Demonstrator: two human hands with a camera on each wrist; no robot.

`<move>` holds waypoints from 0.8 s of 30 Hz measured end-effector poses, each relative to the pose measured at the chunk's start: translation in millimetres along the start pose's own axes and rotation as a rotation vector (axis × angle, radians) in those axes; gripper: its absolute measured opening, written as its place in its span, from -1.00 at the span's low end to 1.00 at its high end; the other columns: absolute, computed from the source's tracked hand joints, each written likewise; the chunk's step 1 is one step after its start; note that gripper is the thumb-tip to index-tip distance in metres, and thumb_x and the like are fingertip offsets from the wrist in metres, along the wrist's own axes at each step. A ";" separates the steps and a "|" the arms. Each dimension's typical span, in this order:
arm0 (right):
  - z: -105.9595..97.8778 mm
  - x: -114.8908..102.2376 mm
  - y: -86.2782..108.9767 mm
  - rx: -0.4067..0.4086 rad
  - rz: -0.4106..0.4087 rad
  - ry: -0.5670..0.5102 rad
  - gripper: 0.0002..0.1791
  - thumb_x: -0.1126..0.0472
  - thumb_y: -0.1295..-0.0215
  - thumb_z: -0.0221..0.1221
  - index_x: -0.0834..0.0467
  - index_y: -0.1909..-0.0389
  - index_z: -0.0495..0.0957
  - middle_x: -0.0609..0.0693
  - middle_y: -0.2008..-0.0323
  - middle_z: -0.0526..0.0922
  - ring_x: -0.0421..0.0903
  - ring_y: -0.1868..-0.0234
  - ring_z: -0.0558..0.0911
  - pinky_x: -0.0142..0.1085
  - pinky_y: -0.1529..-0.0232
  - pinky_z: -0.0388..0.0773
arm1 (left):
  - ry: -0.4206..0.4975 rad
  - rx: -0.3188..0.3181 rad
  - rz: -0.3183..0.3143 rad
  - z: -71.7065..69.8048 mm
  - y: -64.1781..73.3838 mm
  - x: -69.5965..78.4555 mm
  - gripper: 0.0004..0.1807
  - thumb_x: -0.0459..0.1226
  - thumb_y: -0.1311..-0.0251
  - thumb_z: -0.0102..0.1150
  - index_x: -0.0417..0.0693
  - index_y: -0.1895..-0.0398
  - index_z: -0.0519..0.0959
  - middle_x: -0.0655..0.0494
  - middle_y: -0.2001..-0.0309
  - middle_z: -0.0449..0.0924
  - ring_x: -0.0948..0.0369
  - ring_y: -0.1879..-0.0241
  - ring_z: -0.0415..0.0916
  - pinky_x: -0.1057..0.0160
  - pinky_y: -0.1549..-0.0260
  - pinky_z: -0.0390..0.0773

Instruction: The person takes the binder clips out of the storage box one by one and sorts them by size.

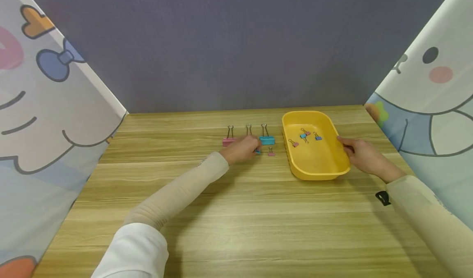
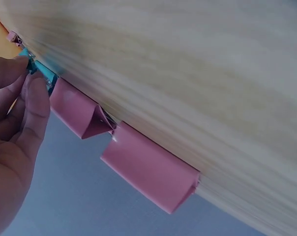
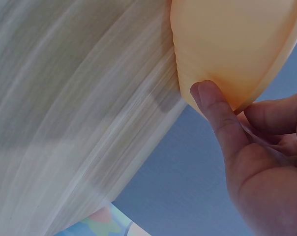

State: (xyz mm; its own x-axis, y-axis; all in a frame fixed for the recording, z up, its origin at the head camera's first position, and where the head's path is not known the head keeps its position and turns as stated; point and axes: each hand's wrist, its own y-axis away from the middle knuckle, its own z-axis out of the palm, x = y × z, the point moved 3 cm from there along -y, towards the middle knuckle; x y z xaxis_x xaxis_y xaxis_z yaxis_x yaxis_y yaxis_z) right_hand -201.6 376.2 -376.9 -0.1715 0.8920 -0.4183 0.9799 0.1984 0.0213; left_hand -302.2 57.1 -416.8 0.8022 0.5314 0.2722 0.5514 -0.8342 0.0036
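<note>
My left hand pinches a small blue binder clip between thumb and fingertips, low over the table. Behind it stand large binder clips in a row: a pink one, a second pink one mostly hidden by the hand in the head view, and a blue one. A small pink binder clip lies just right of that hand. My right hand grips the right rim of a yellow tray, with the thumb against its outer wall. Several small binder clips lie inside the tray.
The wooden table meets a grey panel along its back edge. Printed cartoon panels rise at both sides. A small black object shows by the right sleeve.
</note>
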 end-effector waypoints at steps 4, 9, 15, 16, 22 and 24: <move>-0.4 1.2 0.0 -0.004 0.003 0.006 -0.54 0.41 -0.38 -0.03 0.52 -0.25 0.22 0.52 -0.10 0.35 0.14 0.20 0.51 -0.06 0.25 0.44 | -0.008 -0.005 -0.006 2.7 -2.9 2.0 -0.85 -0.51 -0.14 0.16 -0.13 0.50 0.53 0.14 0.46 0.43 0.30 0.46 0.26 0.40 0.49 0.29; -0.5 2.5 -0.5 -0.010 0.005 0.011 -0.54 0.39 -0.39 -0.04 0.51 -0.25 0.22 0.52 -0.10 0.35 0.10 0.27 0.50 -0.12 0.31 0.43 | -0.008 -0.019 -0.019 4.3 -5.2 5.3 -0.87 -0.50 -0.13 0.20 -0.11 0.41 0.59 0.15 0.39 0.52 0.29 0.42 0.35 0.40 0.45 0.36; -0.4 1.9 -0.9 -0.016 0.011 0.008 -0.53 0.41 -0.38 -0.06 0.49 -0.27 0.21 0.50 -0.11 0.36 0.10 0.25 0.50 -0.13 0.29 0.42 | 0.006 -0.039 -0.033 5.6 -8.3 8.9 -0.78 -0.47 -0.19 0.14 -0.06 0.54 0.44 0.18 0.54 0.26 0.29 0.51 0.19 0.38 0.56 0.17; -0.5 2.0 -1.0 -0.018 0.012 0.006 -0.53 0.42 -0.38 -0.06 0.49 -0.27 0.21 0.50 -0.12 0.36 0.10 0.25 0.50 -0.13 0.29 0.42 | 0.008 -0.038 -0.032 5.7 -8.8 9.4 -0.78 -0.46 -0.20 0.15 -0.07 0.55 0.43 0.17 0.55 0.23 0.29 0.51 0.17 0.37 0.56 0.15; -0.6 2.9 -0.7 -0.020 0.015 0.002 -0.53 0.42 -0.38 -0.07 0.49 -0.27 0.21 0.50 -0.12 0.35 0.09 0.28 0.48 -0.14 0.31 0.40 | 0.025 -0.041 -0.012 5.3 -9.9 12.6 -0.86 -0.44 -0.22 0.17 -0.14 0.50 0.52 0.17 0.54 0.30 0.29 0.50 0.20 0.38 0.51 0.22; -0.5 3.3 -0.1 -0.018 0.014 0.001 -0.53 0.42 -0.37 -0.07 0.49 -0.27 0.21 0.50 -0.12 0.35 0.09 0.27 0.48 -0.13 0.31 0.40 | 0.031 -0.049 -0.015 4.3 -9.6 13.1 -0.88 -0.44 -0.22 0.16 -0.13 0.46 0.54 0.18 0.51 0.36 0.29 0.48 0.25 0.40 0.50 0.26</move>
State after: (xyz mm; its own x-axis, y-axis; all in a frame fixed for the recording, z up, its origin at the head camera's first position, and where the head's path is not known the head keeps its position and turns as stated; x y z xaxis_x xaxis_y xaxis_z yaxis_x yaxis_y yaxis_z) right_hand -202.4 379.3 -377.9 -0.1576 0.8951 -0.4172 0.9802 0.1930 0.0440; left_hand -296.0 72.8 -417.4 0.7859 0.5399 0.3014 0.5510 -0.8327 0.0551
